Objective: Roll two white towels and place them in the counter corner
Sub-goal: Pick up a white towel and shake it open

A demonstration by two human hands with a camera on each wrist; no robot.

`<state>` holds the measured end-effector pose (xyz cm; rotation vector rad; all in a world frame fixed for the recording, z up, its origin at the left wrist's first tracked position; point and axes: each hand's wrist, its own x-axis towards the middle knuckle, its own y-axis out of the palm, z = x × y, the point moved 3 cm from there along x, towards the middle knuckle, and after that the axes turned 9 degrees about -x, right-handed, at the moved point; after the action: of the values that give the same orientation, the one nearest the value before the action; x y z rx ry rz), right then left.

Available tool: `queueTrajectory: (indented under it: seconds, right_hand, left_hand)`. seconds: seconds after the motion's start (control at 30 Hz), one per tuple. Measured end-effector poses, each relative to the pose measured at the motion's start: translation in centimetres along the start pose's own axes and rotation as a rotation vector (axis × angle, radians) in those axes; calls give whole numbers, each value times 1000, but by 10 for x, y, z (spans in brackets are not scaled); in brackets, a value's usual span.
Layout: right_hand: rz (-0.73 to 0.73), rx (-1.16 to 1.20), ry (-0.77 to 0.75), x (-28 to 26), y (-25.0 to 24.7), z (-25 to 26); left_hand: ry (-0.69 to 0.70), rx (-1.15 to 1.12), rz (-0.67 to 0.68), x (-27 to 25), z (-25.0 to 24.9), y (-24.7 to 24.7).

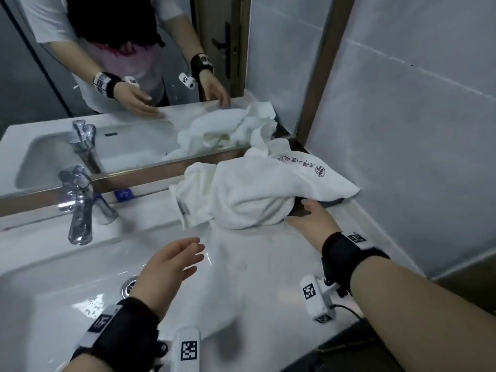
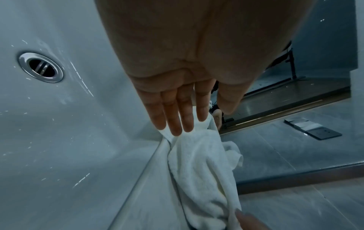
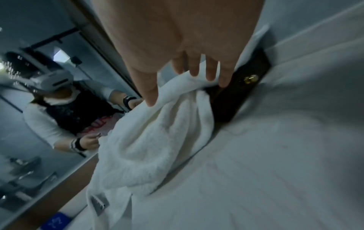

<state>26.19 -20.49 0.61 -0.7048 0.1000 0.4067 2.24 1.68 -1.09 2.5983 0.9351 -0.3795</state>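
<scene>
Towels (image 1: 249, 194) (crumpled), just beyond right hand (image 1: 314, 218)

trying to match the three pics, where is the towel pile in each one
Head: towel pile right of centre, in the counter corner below the mirror.
Left wrist: lower centre, beyond the fingertips.
Right wrist: centre, under the fingers.
Shared landmark: the mirror's brown frame.

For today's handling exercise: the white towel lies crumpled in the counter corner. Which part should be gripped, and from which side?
Probably the loose front edge of the white towel, near its sewn label, approached from the basin side. That edge lies flat on the counter, while the far end bunches against the wall. The open left hand is nearest it.
</scene>
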Motion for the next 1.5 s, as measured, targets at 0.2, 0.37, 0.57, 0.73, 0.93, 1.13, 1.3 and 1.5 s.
queueTrajectory:
  seconds: [0.2,0.37,0.57,0.73,0.93,1.13,1.3,1.5]
  right_hand:
    - [-71,-485,-125,46,33,48]
    - [-139,-771,-95,65,36,52]
    - [-224,-635,-143,63,20,49]
    - [-406,-45,-177,43,-18,55]
    - [-468,118,-320,0,-81,74]
    - [-246,192,-473,-55,-102,103]
    - [-91,228,-531,-93,-103,104]
    - [-152,261,-453,-120,-119,81]
  left_hand:
    - [10,-27,-37,20,-7,-13]
    - [15,-31,-79,25,-8,-26]
    - [23,5,-92,27,-8,-33]
    - [48,32,-76,25,-20,-15]
    - [209,245,2,10,-58,35]
    - [486,509,255,-4,-91,112]
    - [692,791,385,-12,-103,164]
    - [614,618,355,-15,-117,184]
